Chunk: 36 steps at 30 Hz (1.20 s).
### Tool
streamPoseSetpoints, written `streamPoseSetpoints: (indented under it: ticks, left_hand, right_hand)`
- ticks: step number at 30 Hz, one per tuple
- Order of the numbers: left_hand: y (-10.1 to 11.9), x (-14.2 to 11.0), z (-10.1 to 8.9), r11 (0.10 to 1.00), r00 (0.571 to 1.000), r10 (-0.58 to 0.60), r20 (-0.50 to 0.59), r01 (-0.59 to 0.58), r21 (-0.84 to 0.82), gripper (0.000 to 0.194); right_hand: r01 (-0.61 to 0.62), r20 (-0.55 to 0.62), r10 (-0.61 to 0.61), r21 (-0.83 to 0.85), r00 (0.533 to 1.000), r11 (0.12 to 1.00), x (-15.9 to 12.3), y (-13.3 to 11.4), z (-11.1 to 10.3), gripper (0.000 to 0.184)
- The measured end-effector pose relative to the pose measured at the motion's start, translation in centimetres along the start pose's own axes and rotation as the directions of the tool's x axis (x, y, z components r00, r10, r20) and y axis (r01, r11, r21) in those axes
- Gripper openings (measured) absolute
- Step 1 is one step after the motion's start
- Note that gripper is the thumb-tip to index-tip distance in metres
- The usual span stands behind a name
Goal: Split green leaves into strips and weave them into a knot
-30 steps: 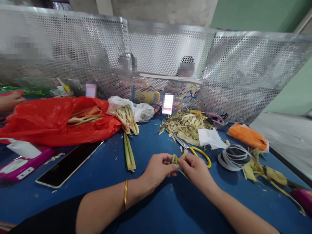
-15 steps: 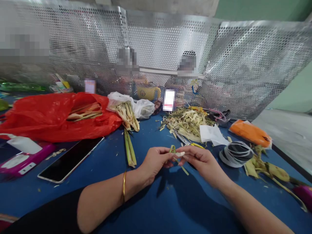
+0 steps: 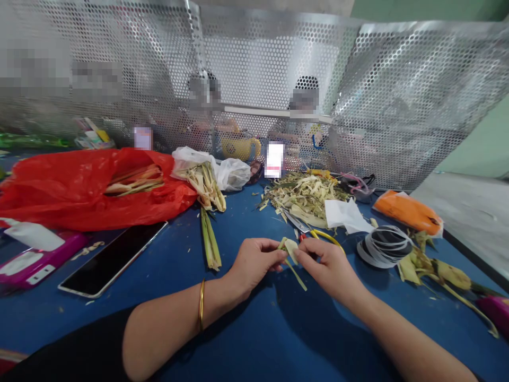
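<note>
Low over the blue table, my left hand (image 3: 254, 265) pinches a thin green husk strip (image 3: 296, 276), whose tail hangs down to the right. A pale, broader husk piece (image 3: 291, 249) stands at the left fingertips, against the strip. My right hand (image 3: 328, 268) is closed with thumb and fingertips on the right edge of the pale piece. Just behind the right hand lie scissors (image 3: 324, 236) with yellow handles, partly covered by the fingers. To the left of my left hand, a green stalk (image 3: 210, 244) rests on the table.
A pile of husk scraps (image 3: 306, 196), white paper (image 3: 345, 215), a wire spool (image 3: 385, 246) and an orange packet (image 3: 409, 212) lie behind and right. Leftward are a phone (image 3: 113, 260), a purple device (image 3: 40, 260) and a red bag (image 3: 71, 185). Perforated metal panels (image 3: 262, 58) stand behind.
The pale piece has turned from lying flat between my fingertips to standing more upright. My right hand has drawn slightly back to the right, and more of the scissors shows. The view has tilted slightly.
</note>
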<state>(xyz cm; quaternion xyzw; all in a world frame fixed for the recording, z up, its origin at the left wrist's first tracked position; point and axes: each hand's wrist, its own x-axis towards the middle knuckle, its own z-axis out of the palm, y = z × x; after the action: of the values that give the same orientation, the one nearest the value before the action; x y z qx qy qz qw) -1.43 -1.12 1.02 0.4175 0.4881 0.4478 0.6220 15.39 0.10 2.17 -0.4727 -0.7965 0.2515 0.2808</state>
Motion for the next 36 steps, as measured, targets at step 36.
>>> streamPoseSetpoints:
  ticks: [36]
  left_hand:
    - [-1.0,0.3,-0.4,0.936,0.982,0.188,0.012,-0.183,0.3,0.021]
  right_hand:
    - [-0.01,-0.096,0.011,0.012,0.995,1.0,-0.3,-0.1,1.3,0.029]
